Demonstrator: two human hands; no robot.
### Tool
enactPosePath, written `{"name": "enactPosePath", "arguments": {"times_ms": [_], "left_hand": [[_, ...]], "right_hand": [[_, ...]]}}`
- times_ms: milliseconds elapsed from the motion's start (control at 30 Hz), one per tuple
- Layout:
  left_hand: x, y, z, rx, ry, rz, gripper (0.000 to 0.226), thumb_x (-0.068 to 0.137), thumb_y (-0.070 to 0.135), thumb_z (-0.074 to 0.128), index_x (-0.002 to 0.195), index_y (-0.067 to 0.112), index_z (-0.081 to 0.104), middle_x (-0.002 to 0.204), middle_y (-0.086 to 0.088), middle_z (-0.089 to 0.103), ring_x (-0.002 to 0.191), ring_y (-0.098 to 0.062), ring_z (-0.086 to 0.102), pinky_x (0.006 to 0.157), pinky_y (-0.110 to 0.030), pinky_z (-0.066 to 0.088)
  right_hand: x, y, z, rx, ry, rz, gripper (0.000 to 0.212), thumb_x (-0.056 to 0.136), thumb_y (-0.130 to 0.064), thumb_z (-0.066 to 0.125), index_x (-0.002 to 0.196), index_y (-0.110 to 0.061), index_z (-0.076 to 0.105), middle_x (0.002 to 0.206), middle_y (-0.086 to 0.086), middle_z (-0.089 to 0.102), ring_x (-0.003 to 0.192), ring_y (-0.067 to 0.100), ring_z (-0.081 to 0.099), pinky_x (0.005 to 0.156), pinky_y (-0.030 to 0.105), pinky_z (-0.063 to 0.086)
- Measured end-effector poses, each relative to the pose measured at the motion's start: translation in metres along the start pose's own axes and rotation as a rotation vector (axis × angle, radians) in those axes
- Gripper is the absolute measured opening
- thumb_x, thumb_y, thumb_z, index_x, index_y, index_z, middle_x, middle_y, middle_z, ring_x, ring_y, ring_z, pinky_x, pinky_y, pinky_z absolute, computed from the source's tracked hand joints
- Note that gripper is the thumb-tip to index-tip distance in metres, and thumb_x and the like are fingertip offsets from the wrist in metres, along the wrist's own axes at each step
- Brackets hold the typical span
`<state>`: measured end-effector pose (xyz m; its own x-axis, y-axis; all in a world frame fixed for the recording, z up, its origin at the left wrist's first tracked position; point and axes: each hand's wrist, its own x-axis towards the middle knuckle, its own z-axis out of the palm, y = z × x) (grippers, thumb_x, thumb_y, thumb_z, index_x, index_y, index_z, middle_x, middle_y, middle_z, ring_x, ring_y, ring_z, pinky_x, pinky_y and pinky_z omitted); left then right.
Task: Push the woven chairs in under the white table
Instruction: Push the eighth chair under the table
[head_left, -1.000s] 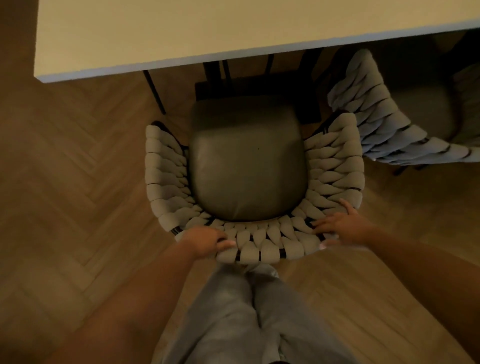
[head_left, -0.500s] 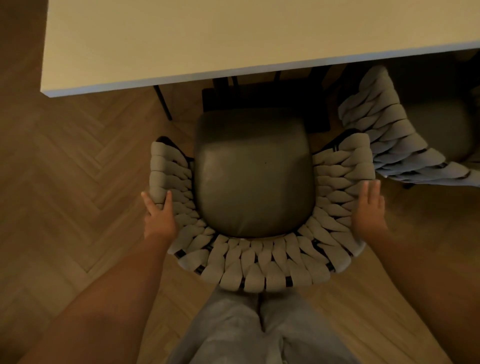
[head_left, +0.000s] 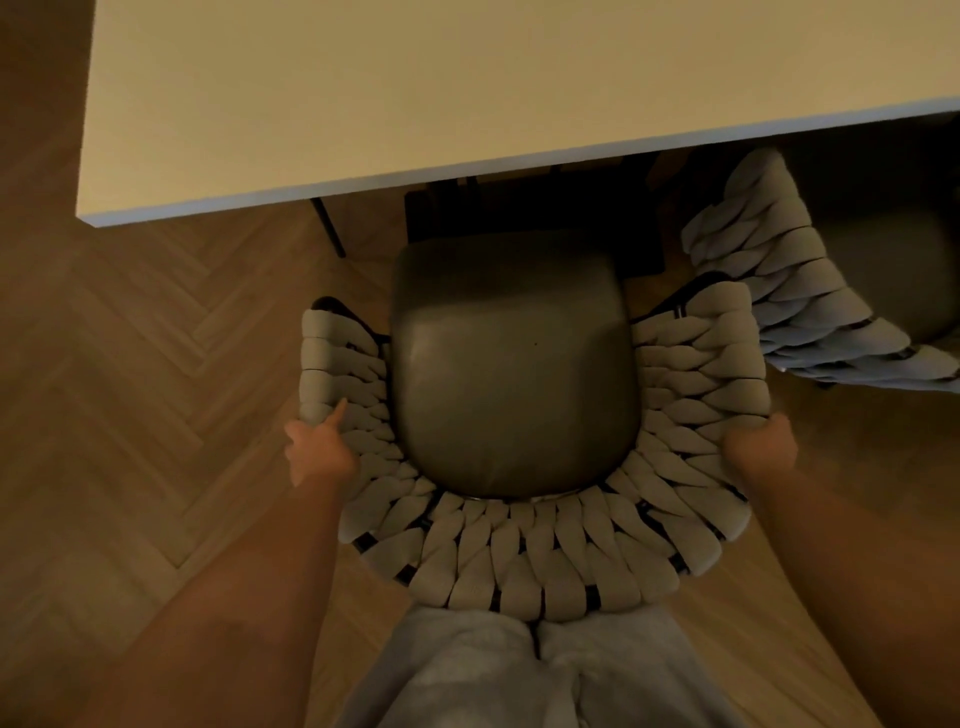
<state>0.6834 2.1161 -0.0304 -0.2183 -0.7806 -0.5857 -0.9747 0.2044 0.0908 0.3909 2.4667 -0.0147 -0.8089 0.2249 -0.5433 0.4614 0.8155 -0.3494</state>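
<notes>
1. Step in hand: pushing the woven chair, which stands on the herringbone floor, seat cushion just short of the white table edge.
2. Left hand grips the left side of the backrest weave; right hand wraps the right rim, fingers hidden.
3. Next move, likely: a straight shove forward.
4. In the way: dark table leg ahead left; second woven chair just beside on the right, already partly under.

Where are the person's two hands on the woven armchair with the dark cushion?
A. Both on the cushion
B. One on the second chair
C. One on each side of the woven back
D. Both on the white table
C: the left hand and right hand grip opposite sides of the woven armchair, away from its dark cushion.
</notes>
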Motion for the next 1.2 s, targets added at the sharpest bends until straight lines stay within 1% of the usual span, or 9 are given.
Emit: {"name": "enactPosePath", "arguments": {"times_ms": [67,200,433,600,700,800,933,1067,1200], "left_hand": [[0.002,0.004,0.001,-0.015,0.019,0.050,0.070,0.093,0.001,0.041,0.148,0.041,0.027,0.127,-0.014,0.023,0.097,-0.040,0.048,0.080,-0.046,0.051],[0.007,0.005,-0.003,-0.010,0.009,0.031,0.071,0.092,0.002,0.042,0.148,0.042,0.025,0.131,-0.016,0.023,0.096,-0.042,0.050,0.074,-0.044,0.050],[0.008,0.013,-0.012,-0.019,0.012,0.016,0.069,0.093,0.002,0.041,0.149,0.040,0.026,0.128,-0.016,0.024,0.095,-0.038,0.048,0.083,-0.044,0.050],[0.010,0.019,-0.016,-0.057,0.019,0.010,0.069,0.092,0.003,0.042,0.148,0.039,0.028,0.131,-0.015,0.023,0.096,-0.039,0.047,0.086,-0.047,0.049],[0.009,0.022,-0.017,-0.051,0.038,0.028,0.065,0.093,0.007,0.044,0.149,0.037,0.029,0.130,-0.016,0.024,0.100,-0.040,0.045,0.093,-0.050,0.047],[0.013,0.035,-0.025,-0.035,0.071,0.054,0.065,0.093,0.005,0.041,0.148,0.037,0.030,0.129,-0.017,0.025,0.098,-0.043,0.045,0.090,-0.050,0.047],[0.027,0.060,-0.027,-0.026,0.073,0.081,0.070,0.091,-0.001,0.037,0.148,0.039,0.030,0.136,-0.018,0.021,0.101,-0.043,0.045,0.090,-0.049,0.047],[0.034,0.069,-0.018,-0.019,0.066,0.075,0.073,0.090,-0.003,0.038,0.148,0.040,0.028,0.132,-0.016,0.023,0.100,-0.042,0.045,0.087,-0.047,0.049],[0.033,0.070,-0.012,-0.025,0.041,0.029,0.074,0.091,-0.003,0.039,0.149,0.040,0.026,0.136,-0.017,0.022,0.109,-0.045,0.042,0.093,-0.051,0.047]], "right_hand": [[0.004,0.001,-0.002,0.048,0.012,-0.043,0.035,0.092,-0.005,0.051,0.125,0.001,0.042,0.118,0.024,0.050,0.102,0.040,0.051,0.086,0.049,0.044],[0.004,-0.009,-0.008,0.078,0.053,-0.129,0.028,0.091,-0.012,0.052,0.116,-0.003,0.046,0.109,0.021,0.053,0.089,0.032,0.049,0.081,0.049,0.046],[0.011,-0.023,-0.014,0.101,0.082,-0.188,0.025,0.088,-0.010,0.054,0.112,-0.003,0.049,0.095,0.014,0.050,0.085,0.031,0.049,0.073,0.042,0.043],[0.019,-0.027,-0.019,0.111,0.084,-0.184,0.027,0.087,-0.010,0.055,0.113,-0.007,0.049,0.097,0.014,0.052,0.085,0.030,0.049,0.076,0.047,0.047],[0.022,-0.024,-0.021,0.103,0.111,-0.173,0.028,0.087,-0.011,0.056,0.114,-0.007,0.050,0.098,0.012,0.052,0.085,0.029,0.049,0.075,0.044,0.045],[0.025,-0.021,-0.024,0.116,0.122,-0.194,0.022,0.087,-0.010,0.055,0.108,-0.007,0.050,0.094,0.011,0.050,0.084,0.028,0.049,0.073,0.042,0.042],[0.041,-0.022,-0.024,0.146,0.109,-0.184,0.028,0.087,-0.009,0.055,0.114,-0.003,0.050,0.096,0.011,0.051,0.087,0.030,0.051,0.072,0.040,0.040],[0.055,-0.024,-0.020,0.152,0.095,-0.215,0.030,0.086,-0.008,0.054,0.115,-0.003,0.051,0.097,0.011,0.052,0.088,0.029,0.051,0.074,0.040,0.041],[0.065,-0.033,-0.019,0.099,0.082,-0.245,0.040,0.084,-0.016,0.056,0.122,-0.009,0.048,0.114,0.016,0.055,0.100,0.035,0.055,0.079,0.045,0.048]]}}
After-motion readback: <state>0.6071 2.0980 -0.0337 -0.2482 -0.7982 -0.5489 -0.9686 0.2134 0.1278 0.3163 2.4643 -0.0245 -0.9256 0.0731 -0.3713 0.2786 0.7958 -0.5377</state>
